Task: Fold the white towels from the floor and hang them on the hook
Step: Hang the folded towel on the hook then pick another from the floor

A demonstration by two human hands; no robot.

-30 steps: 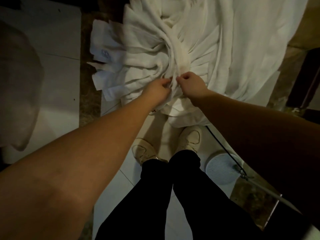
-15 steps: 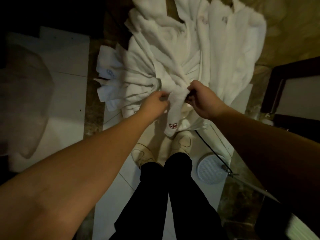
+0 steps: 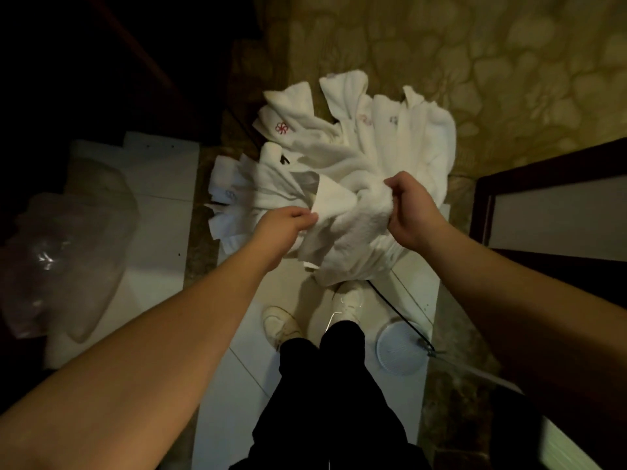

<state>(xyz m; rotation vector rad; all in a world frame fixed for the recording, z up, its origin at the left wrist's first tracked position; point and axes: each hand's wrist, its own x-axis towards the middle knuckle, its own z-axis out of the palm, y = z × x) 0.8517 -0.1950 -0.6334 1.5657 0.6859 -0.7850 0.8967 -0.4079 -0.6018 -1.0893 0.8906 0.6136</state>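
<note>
At frame centre a towel [image 3: 353, 239] had come up off the pile [image 3: 390, 144] since a second earlier. The left hand [image 3: 285, 222] pinched its edge and the right hand [image 3: 410, 212] gripped a bunched fold, so folding could likely begin; white floor [image 3: 237, 385] lay below.

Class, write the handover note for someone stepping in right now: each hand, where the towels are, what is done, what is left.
Left hand: pinches an edge of the lifted towel.
Right hand: grips the same towel's bunched top.
The towel pile lies on the floor ahead of the shoes.
Done: one towel raised, not yet folded.
Left: fold it, hang it, then the rest. No hook is in view.
</note>
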